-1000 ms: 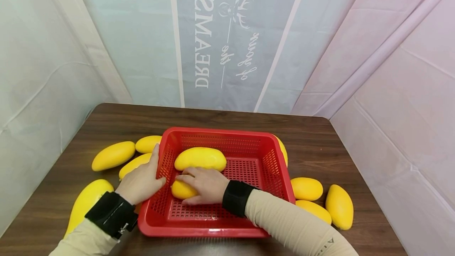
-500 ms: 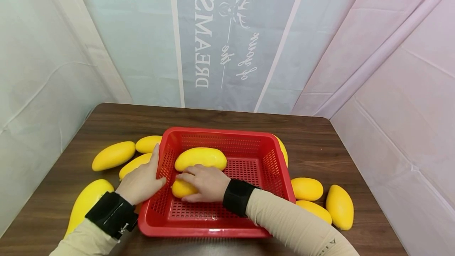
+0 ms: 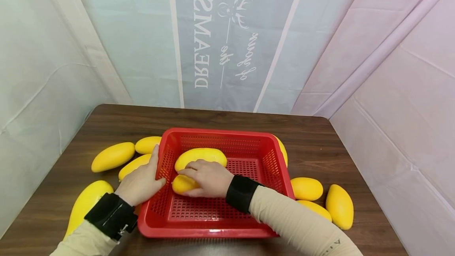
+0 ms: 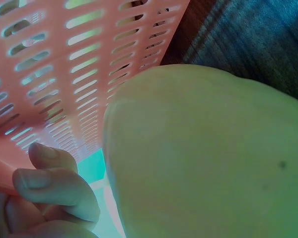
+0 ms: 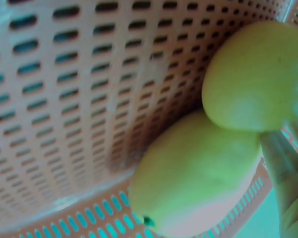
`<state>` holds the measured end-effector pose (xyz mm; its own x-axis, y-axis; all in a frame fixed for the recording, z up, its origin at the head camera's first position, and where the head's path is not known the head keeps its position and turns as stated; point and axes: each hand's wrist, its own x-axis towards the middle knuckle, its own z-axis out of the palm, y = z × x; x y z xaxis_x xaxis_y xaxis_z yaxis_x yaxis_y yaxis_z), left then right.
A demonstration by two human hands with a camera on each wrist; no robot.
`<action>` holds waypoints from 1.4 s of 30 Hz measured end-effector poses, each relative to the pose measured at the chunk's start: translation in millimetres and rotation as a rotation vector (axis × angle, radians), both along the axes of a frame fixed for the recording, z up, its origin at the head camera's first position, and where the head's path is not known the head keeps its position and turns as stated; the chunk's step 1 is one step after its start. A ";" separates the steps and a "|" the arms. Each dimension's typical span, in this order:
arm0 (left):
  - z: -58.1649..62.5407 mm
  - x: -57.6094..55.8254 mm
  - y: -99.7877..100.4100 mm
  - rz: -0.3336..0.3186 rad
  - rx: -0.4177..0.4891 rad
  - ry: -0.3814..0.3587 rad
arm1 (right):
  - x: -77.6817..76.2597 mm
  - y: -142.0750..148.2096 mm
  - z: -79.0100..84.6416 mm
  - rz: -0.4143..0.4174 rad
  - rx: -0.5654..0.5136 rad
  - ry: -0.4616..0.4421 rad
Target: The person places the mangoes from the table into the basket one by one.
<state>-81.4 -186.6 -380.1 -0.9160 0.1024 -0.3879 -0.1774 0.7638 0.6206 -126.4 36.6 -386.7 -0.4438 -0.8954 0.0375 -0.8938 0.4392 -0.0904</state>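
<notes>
Head view: left hand (image 3: 140, 185) in a pinch on red basket (image 3: 192, 232), right hand (image 3: 212, 179) curled round mango (image 3: 183, 185).

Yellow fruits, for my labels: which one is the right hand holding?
The near fruit in the red basket: the right hand curls around it, while the far fruit lies beyond that grip.

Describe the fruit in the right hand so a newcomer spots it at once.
Inside the red basket, look toward its left end. There lie two: the nearer fruit, gripped by the right hand, looks deeper orange than the bright yellow farther fruit.
</notes>
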 end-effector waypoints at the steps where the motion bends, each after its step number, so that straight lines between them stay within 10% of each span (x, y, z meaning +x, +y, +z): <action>1: -0.2 0.1 0.0 0.001 0.003 -0.001 | -1.0 1.0 1.6 -0.004 0.001 -0.002; 42: 2.8 2.4 1.4 -0.018 -0.036 0.004 | -57.8 81.0 65.7 -0.365 -0.113 -0.105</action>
